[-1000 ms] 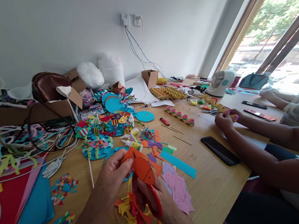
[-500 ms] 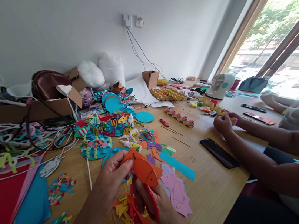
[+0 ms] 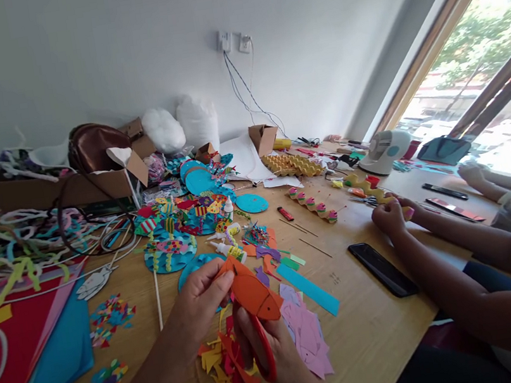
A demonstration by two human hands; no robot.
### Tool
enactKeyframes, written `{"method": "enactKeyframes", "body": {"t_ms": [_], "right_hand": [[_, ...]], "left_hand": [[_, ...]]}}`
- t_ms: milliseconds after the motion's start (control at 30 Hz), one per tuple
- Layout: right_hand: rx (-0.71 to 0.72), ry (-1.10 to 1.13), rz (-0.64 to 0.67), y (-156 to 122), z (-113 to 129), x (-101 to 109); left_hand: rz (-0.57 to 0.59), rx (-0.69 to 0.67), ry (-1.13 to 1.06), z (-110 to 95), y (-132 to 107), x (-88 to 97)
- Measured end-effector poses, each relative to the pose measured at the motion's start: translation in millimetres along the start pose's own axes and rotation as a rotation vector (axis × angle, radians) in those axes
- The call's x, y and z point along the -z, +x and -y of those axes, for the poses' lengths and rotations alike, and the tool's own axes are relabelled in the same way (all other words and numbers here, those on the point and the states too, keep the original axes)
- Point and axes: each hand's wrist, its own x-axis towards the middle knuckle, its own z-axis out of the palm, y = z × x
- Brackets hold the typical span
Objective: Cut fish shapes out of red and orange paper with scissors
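My left hand (image 3: 200, 305) pinches an orange paper fish (image 3: 254, 294) by its upper left edge, holding it above the table. My right hand (image 3: 272, 349) is closed through the handles of red scissors (image 3: 263, 344), whose blades reach up under the fish. Below both hands lies a heap of yellow, red and orange paper scraps (image 3: 231, 365). Pink paper pieces (image 3: 308, 331) lie just to the right of my right hand.
The wooden table (image 3: 368, 335) is strewn with decorated blue paper discs (image 3: 171, 252), glue bottles (image 3: 228, 247), a blue strip (image 3: 307, 287) and coloured sheets (image 3: 34, 352). A black phone (image 3: 382, 268) lies right. Another person's hands (image 3: 391, 217) work beside it. Cardboard boxes (image 3: 58, 189) stand behind.
The orange fish has tilted a little to the right in my hands. The camera has shifted slightly, and the other person's hands stay near the same spot.
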Motion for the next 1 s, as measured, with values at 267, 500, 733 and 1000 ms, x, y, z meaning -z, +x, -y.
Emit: {"method": "enactKeyframes", "body": {"t_ms": [267,500,733,1000], "right_hand": [[-0.041,0.041,0.122,1.0,2.2,5.5],[-0.057,0.0,0.117,-0.6,12.7,3.3],[-0.046,0.041,0.073,-1.6,3.2,3.6],[-0.02,-0.031,0.056,-3.9,0.9,6.9]], "left_hand": [[-0.017,-0.004,0.016,1.3,1.3,-1.9],[-0.036,0.005,-0.021,-1.2,-0.9,-5.4],[-0.06,0.034,-0.05,-1.3,-2.3,-7.4],[-0.044,0.043,-0.018,-2.8,-2.1,-6.4]]}}
